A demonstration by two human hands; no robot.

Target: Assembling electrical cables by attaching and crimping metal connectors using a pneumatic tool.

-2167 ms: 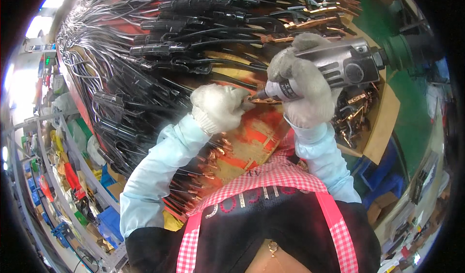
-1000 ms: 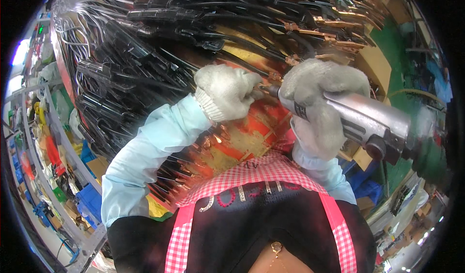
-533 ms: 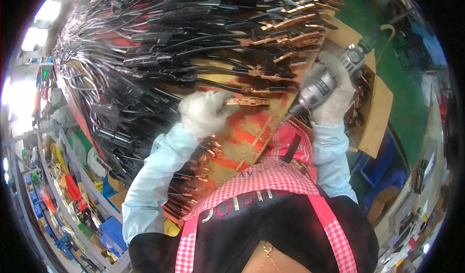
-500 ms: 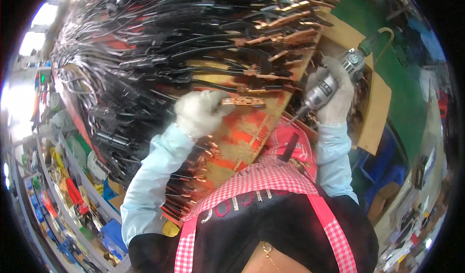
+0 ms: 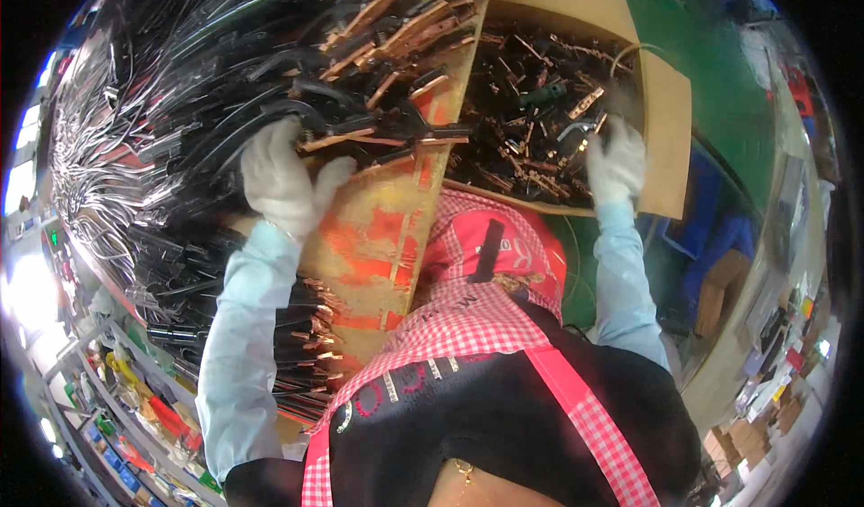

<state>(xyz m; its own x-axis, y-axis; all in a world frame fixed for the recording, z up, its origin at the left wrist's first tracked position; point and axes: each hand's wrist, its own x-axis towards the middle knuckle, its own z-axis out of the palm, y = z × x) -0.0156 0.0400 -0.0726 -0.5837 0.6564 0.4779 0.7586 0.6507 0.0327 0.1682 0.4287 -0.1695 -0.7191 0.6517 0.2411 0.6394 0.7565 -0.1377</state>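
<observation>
My left hand [image 5: 281, 176], in a white glove, reaches to the edge of a heap of black-handled clamps [image 5: 346, 102] with copper-coloured jaws. Its thumb stands apart from the fingers, which rest at the black handles; nothing shows in its grasp. Over the right side of an open cardboard box [image 5: 668, 147] is my right hand [image 5: 616, 167], gloved too. Motion blurs its fingers, so whether it holds the silver power tool is unclear. Loose copper and black clamp parts [image 5: 540, 170] fill the box, with a green piece [image 5: 544, 93] among them.
The clamps lie on a worn yellow-and-red board [image 5: 364, 246], their grey cables [image 5: 85, 165] bunched at the far left. A thin curved hose [image 5: 641, 48] shows above the box. Blue bins [image 5: 693, 210] stand on the right, crowded shelves [image 5: 117, 390] on the left.
My left hand has let go of the copper-jawed piece and moved left to the heap. My right hand, earlier around the silver power tool, is now lower over the box. The view has shifted right.
</observation>
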